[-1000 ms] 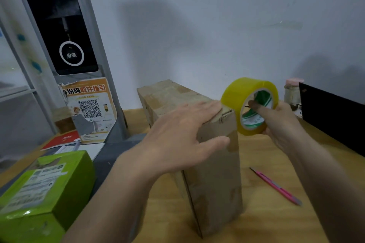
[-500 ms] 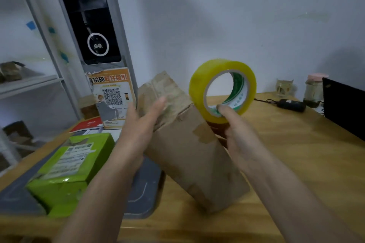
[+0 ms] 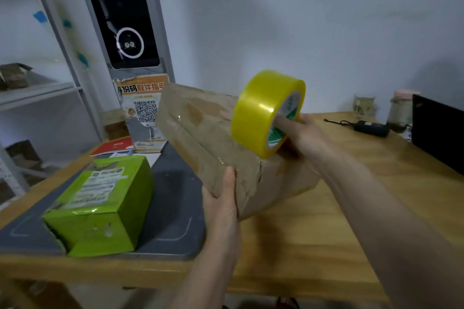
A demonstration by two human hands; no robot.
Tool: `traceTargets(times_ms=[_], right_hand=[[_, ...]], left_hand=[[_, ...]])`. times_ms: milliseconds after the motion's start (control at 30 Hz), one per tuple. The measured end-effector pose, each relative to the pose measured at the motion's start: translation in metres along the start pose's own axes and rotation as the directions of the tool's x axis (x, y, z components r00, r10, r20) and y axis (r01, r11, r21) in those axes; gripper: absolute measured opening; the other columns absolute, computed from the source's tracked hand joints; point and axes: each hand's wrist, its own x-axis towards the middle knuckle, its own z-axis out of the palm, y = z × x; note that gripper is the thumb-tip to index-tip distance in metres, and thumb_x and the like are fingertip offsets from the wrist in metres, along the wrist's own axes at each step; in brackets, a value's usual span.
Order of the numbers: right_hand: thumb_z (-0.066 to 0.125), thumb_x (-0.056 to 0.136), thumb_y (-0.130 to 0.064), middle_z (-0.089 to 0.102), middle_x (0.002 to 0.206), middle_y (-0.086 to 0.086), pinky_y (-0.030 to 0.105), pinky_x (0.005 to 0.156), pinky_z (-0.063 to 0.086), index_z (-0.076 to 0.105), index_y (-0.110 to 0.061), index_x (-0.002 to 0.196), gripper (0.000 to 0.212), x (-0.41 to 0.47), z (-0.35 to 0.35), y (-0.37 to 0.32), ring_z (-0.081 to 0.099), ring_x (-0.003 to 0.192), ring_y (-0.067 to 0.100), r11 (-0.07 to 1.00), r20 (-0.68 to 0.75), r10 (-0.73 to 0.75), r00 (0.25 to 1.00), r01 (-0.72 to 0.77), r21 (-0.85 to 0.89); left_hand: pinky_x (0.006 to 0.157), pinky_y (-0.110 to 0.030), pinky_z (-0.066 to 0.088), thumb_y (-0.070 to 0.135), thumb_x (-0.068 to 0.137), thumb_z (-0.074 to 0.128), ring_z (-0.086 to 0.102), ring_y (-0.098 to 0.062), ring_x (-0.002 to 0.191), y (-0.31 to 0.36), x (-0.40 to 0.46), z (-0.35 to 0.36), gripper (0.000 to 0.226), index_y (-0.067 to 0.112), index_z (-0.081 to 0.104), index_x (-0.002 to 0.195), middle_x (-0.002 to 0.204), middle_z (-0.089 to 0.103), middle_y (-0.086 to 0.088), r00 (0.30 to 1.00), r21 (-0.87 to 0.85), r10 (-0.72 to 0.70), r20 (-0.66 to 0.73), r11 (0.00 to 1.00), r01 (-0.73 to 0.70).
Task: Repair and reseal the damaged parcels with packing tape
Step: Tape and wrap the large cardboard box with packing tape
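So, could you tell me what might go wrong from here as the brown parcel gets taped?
1. The brown parcel is tilted, one end raised off the wooden table, and the left hand holds only its near corner; it could slip or drop.
2. The right hand holds the yellow tape roll with a finger through its core; that loose grip may let the tape go on crooked or wrinkled.
3. The parcel's near end looks crumpled, so tape may not seal flat there.

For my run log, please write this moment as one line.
left hand: grips brown parcel near end | right hand: holds yellow tape roll on parcel top | green box: untouched
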Motion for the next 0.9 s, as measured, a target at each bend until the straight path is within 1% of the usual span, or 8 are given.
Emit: traceTargets(times_ms=[133, 300, 367, 433, 567, 667, 767, 900], right_hand=[[0.07, 0.078, -0.026, 0.075, 0.087, 0.005, 0.039, 0.082, 0.052, 0.07, -0.012, 0.088, 0.017, 0.001, -0.024, 0.025, 0.069, 0.084, 0.024, 0.995, 0.033, 0.1, 0.994, -0.099, -0.019], [0.061, 0.089, -0.007, 0.072, 0.073, 0.002, 0.031, 0.068, 0.052, 0.067, -0.01, 0.078, 0.013, 0.011, -0.032, 0.036, 0.069, 0.07, 0.017, 0.99, 0.131, 0.131, 0.983, -0.122, -0.073], [0.064, 0.084, -0.003, 0.071, 0.074, 0.011, 0.041, 0.069, 0.056, 0.062, -0.004, 0.075, 0.009, 0.016, -0.034, 0.036, 0.07, 0.074, 0.024, 0.988, 0.172, 0.138, 0.975, -0.125, -0.086], [0.069, 0.072, -0.011, 0.067, 0.097, 0.031, 0.06, 0.088, 0.049, 0.063, 0.001, 0.086, 0.019, 0.018, -0.038, 0.035, 0.065, 0.097, 0.043, 0.986, 0.165, 0.157, 0.974, -0.145, -0.082], [0.067, 0.083, 0.0, 0.062, 0.108, 0.036, 0.054, 0.089, 0.05, 0.062, 0.01, 0.096, 0.017, 0.018, -0.055, 0.051, 0.062, 0.098, 0.043, 0.975, 0.15, 0.205, 0.967, -0.187, -0.124], [0.06, 0.088, 0.006, 0.068, 0.081, 0.015, 0.038, 0.071, 0.051, 0.067, 0.004, 0.081, 0.01, 0.011, -0.066, 0.075, 0.063, 0.078, 0.025, 0.963, 0.181, 0.213, 0.96, -0.174, -0.207], [0.066, 0.085, -0.001, 0.071, 0.091, 0.019, 0.04, 0.073, 0.055, 0.072, 0.003, 0.088, 0.008, 0.006, -0.071, 0.086, 0.066, 0.083, 0.026, 0.969, 0.184, 0.207, 0.961, -0.175, -0.176], [0.065, 0.084, 0.004, 0.068, 0.106, 0.022, 0.04, 0.077, 0.055, 0.065, 0.007, 0.108, 0.025, 0.004, -0.075, 0.088, 0.067, 0.093, 0.026, 0.976, 0.23, 0.187, 0.955, -0.154, -0.156]], left_hand=[[0.108, -0.045, 0.042, 0.081, 0.048, 0.073, 0.05, -0.015, 0.129, -0.035, -0.014, 0.011, 0.117, 0.037, 0.034, 0.148, 0.143, 0.049, 0.012, 0.996, 0.027, -0.082, -0.035, 0.996, 0.083], [0.093, -0.023, 0.041, 0.044, 0.083, 0.067, 0.05, -0.009, 0.115, -0.06, -0.032, 0.031, 0.077, 0.023, 0.033, 0.148, 0.138, 0.051, 0.006, 0.989, 0.051, -0.053, -0.137, 0.997, 0.06], [0.088, -0.017, 0.041, 0.059, 0.07, 0.074, 0.048, -0.009, 0.115, -0.063, -0.037, 0.037, 0.098, 0.021, 0.03, 0.149, 0.139, 0.049, 0.002, 0.99, 0.039, -0.055, -0.128, 0.997, 0.06], [0.094, -0.02, 0.042, 0.079, 0.047, 0.07, 0.048, -0.012, 0.121, -0.069, -0.041, 0.036, 0.126, 0.022, 0.025, 0.151, 0.141, 0.046, 0.003, 0.994, 0.071, -0.078, -0.077, 0.994, 0.084], [0.114, -0.037, 0.033, 0.075, 0.048, 0.075, 0.035, -0.018, 0.139, -0.076, -0.044, 0.027, 0.131, 0.023, 0.017, 0.154, 0.153, 0.032, -0.001, 0.996, 0.259, -0.089, -0.03, 0.961, 0.093], [0.111, -0.028, 0.027, 0.022, 0.077, 0.081, 0.023, -0.017, 0.141, -0.063, -0.048, 0.023, 0.094, 0.018, 0.024, 0.151, 0.153, 0.02, 0.003, 0.985, 0.511, 0.135, -0.11, 0.857, -0.06], [0.111, -0.021, 0.023, -0.01, 0.082, 0.055, 0.025, -0.005, 0.138, -0.035, -0.035, 0.028, 0.079, 0.021, 0.026, 0.148, 0.15, 0.027, 0.009, 0.933, 0.523, 0.346, 0.1, 0.779, -0.345], [0.102, -0.023, 0.044, -0.002, 0.087, 0.037, 0.053, 0.002, 0.118, -0.015, 0.013, 0.043, 0.056, 0.021, 0.041, 0.138, 0.119, 0.058, 0.016, 0.799, 0.483, 0.263, 0.541, 0.68, -0.551]])
